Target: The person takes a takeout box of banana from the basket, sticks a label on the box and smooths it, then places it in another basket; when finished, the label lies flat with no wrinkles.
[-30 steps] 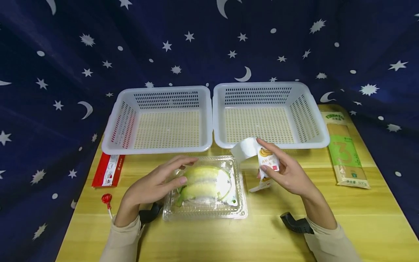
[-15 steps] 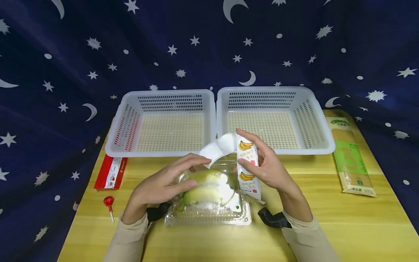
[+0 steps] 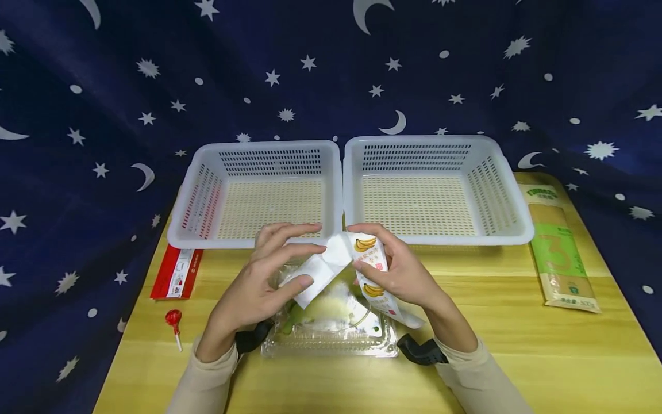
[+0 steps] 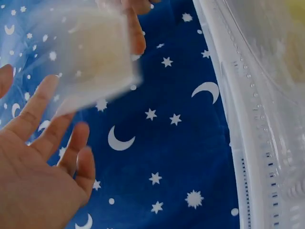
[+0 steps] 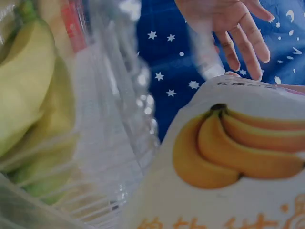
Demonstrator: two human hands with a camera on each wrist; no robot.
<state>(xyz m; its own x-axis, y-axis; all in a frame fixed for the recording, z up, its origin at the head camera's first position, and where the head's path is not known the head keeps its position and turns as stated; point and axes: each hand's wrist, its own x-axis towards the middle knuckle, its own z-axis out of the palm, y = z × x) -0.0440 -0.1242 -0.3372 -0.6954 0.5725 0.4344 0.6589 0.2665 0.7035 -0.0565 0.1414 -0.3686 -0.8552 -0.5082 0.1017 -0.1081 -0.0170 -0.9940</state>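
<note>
Though faint, apparently Chinese writing (image 5: pixel 233 223) on the banana-printed strip (image 5: pixel 228 162)

Banana-printed strip (image 3: pixel 366 246) above clear box (image 3: pixel 331 346)

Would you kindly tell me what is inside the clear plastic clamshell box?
Yellow-green bananas show through the clamshell box. In the head view, the banana-printed strip and left hand cover part of it, so their full number cannot be told.
</note>
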